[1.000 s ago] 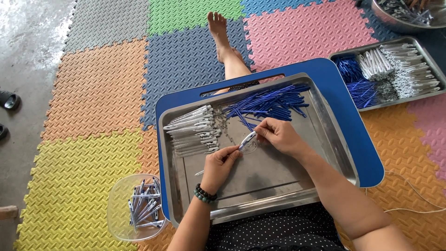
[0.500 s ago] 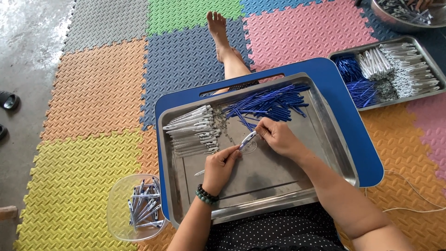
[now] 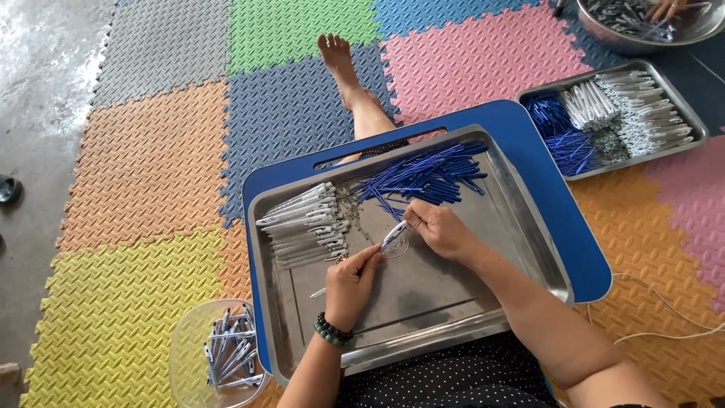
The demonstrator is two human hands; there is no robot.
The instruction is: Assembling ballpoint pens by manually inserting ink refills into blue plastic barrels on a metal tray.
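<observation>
At the far left, low beside your knee, a clear plastic tub (image 3: 198, 355) sits on the yellow floor mat (image 3: 106, 317) with a heap of assembled pens (image 3: 229, 351) inside. Next comes the steel tray (image 3: 423, 302) resting on the blue lap surface (image 3: 559, 204). In its left part lies a stack of white pen barrels (image 3: 302, 223), tips pointing left. Your left hand (image 3: 351, 283), with a dark bead bracelet (image 3: 332, 331) at the wrist, has its grip pressed together around one end of a white pen barrel (image 3: 394, 236). Your right hand (image 3: 442, 230) meets it from the other side, its grip pinching the same barrel at the upper end, so the piece hangs just above the tray's middle. Behind your hands a pile of blue refills (image 3: 423, 175) spreads across the tray's upper part. Farther right, a second steel tray (image 3: 691, 125) on the mats carries more blue refills and white parts. At the top right edge, another person's hand (image 3: 664, 7) reaches into a round metal bowl (image 3: 604, 34).
</observation>
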